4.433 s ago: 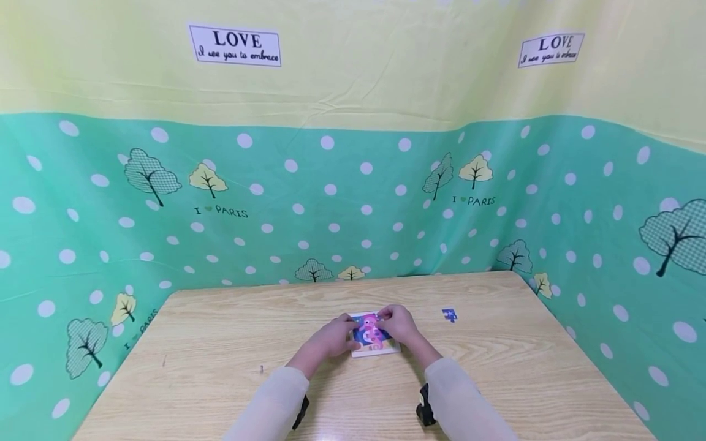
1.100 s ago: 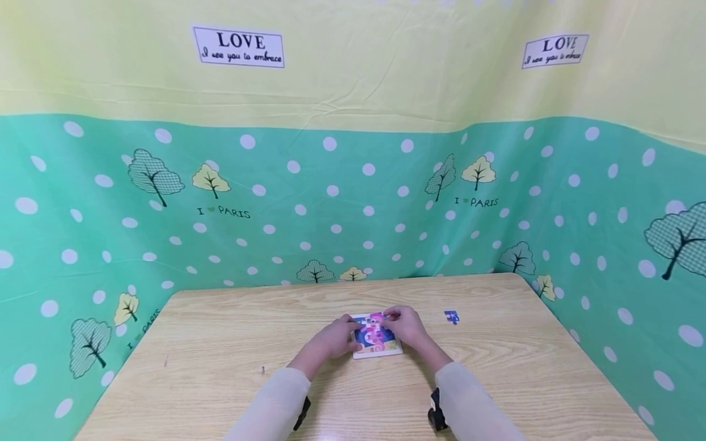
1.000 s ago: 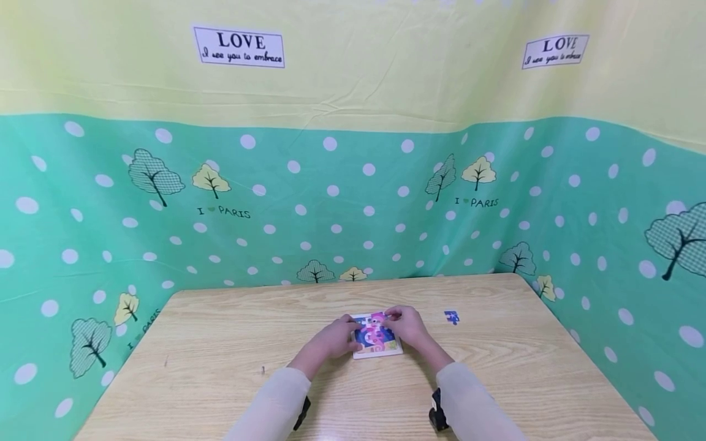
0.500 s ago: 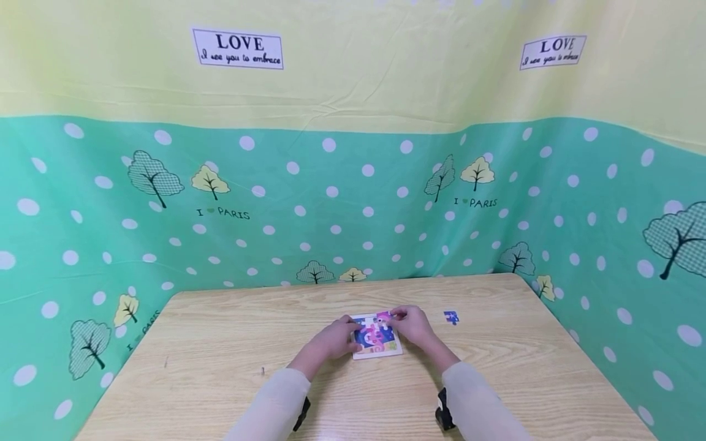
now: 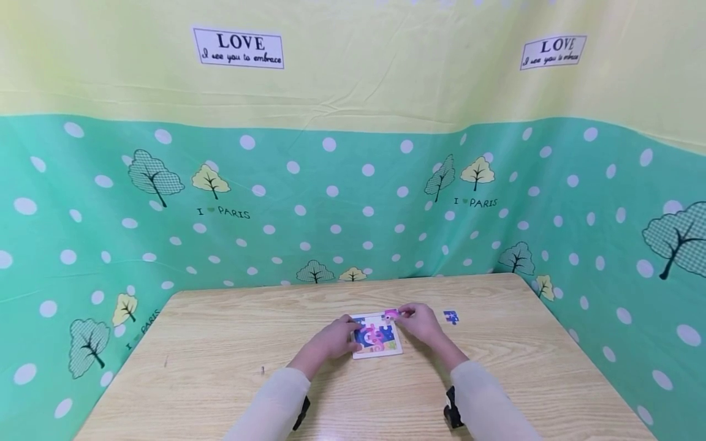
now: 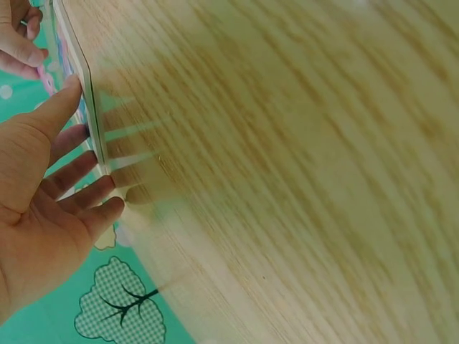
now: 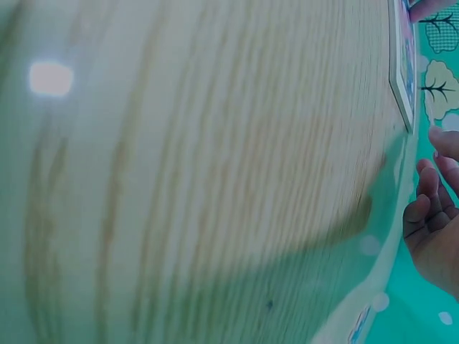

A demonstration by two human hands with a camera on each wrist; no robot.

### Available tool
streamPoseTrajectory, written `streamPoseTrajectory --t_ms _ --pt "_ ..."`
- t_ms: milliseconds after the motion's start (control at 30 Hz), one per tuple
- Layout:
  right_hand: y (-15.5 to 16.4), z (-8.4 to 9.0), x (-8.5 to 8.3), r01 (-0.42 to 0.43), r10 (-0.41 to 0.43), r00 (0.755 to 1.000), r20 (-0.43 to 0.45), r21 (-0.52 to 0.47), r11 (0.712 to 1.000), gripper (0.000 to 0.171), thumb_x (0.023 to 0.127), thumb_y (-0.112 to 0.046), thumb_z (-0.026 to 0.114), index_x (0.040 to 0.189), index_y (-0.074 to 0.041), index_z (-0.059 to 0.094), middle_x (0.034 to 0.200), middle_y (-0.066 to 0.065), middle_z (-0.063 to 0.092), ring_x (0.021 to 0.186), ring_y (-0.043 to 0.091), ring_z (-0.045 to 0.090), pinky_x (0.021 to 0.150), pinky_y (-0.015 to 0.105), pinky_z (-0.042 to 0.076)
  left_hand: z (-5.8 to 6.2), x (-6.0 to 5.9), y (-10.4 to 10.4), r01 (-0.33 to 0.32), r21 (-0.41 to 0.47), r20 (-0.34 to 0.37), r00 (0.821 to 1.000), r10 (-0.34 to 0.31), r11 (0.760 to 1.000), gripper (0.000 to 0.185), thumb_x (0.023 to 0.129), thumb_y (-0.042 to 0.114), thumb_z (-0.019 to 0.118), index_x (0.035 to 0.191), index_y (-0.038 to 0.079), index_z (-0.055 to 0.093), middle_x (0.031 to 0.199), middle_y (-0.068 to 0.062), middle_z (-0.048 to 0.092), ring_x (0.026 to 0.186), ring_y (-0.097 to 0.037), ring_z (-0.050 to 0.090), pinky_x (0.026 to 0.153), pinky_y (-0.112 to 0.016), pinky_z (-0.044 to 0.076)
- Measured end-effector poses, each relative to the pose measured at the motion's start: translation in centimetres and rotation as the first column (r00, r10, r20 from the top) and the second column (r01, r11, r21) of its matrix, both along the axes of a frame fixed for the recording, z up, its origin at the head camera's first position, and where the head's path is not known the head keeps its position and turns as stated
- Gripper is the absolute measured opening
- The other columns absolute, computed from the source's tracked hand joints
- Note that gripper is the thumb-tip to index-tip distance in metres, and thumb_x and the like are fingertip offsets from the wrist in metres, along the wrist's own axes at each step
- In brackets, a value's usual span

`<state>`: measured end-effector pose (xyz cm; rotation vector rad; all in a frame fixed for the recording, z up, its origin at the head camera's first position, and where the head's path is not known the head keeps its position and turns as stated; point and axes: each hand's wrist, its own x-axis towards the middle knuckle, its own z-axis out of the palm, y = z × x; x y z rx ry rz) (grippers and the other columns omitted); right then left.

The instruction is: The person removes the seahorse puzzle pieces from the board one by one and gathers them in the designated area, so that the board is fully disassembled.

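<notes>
A small picture puzzle board (image 5: 377, 346) lies flat on the wooden table (image 5: 220, 343). My left hand (image 5: 347, 335) steadies its left edge; in the left wrist view the left hand (image 6: 80, 154) has straight fingers against the board's rim (image 6: 92, 122) and the thumb on top. My right hand (image 5: 399, 314) pinches a pink puzzle piece (image 5: 390, 315) just over the board's far right corner. In the right wrist view the fingers (image 7: 429, 208) are curled, and the piece is hidden. A loose blue piece (image 5: 450, 316) lies to the right of the right hand.
Green dotted cloth walls (image 5: 331, 202) close in the table at the back and on both sides. The board's edge (image 7: 399, 72) shows at the top right of the right wrist view. Bare wood surrounds the board.
My right hand has drawn back from over the board's middle to its far right corner, with the pink piece pinched in its fingertips. The left hand and the board have stayed put.
</notes>
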<state>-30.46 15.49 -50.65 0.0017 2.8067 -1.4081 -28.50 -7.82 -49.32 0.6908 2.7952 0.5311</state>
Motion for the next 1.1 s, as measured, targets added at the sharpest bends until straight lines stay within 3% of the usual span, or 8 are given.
streamPoseTrajectory --t_ms 233,467,900,1100 --pt "0.5 0.0 0.0 0.014 -0.014 1.000 0.010 0.021 1.000 0.025 0.083 -0.013 0.068 0.106 -0.003 0.066 0.090 0.008 0.063 0.079 0.017 0.057 0.064 0.025 0.052 -0.1 -0.1 -0.1 0.008 0.002 -0.010 1.000 -0.008 1.000 0.052 0.086 0.031 0.066 0.131 0.008 0.054 0.131 -0.013 0.050 0.118 -0.030 0.053 0.104 -0.042 0.043" --pt "0.9 0.1 0.1 0.019 -0.019 1.000 -0.003 0.024 1.000 0.024 0.082 -0.012 0.069 0.104 -0.002 0.067 0.089 0.008 0.063 0.079 0.017 0.057 0.067 0.025 0.052 -0.4 -0.2 0.0 0.017 0.003 -0.021 1.000 -0.017 1.000 0.052 0.086 0.031 0.066 0.131 0.008 0.054 0.130 -0.013 0.050 0.113 -0.027 0.055 0.102 -0.041 0.045" --pt "2.1 -0.6 -0.2 0.045 -0.044 0.999 -0.007 0.048 0.998 0.026 0.082 -0.016 0.070 0.105 -0.004 0.068 0.087 0.006 0.062 0.075 0.015 0.054 0.056 0.022 0.047 -0.3 -0.1 0.0 0.002 -0.014 -0.014 1.000 -0.002 1.000 0.051 0.086 0.031 0.066 0.131 0.009 0.054 0.131 -0.012 0.050 0.119 -0.029 0.052 0.104 -0.041 0.044" --pt "2.5 -0.6 -0.2 0.037 -0.037 0.999 -0.013 0.043 0.998 0.026 0.082 -0.017 0.070 0.105 -0.004 0.067 0.088 0.006 0.063 0.077 0.015 0.054 0.058 0.023 0.048 -0.1 0.1 0.1 -0.002 -0.020 -0.014 1.000 0.002 1.000 0.051 0.086 0.032 0.066 0.131 0.010 0.054 0.130 -0.011 0.050 0.119 -0.029 0.052 0.104 -0.041 0.044"
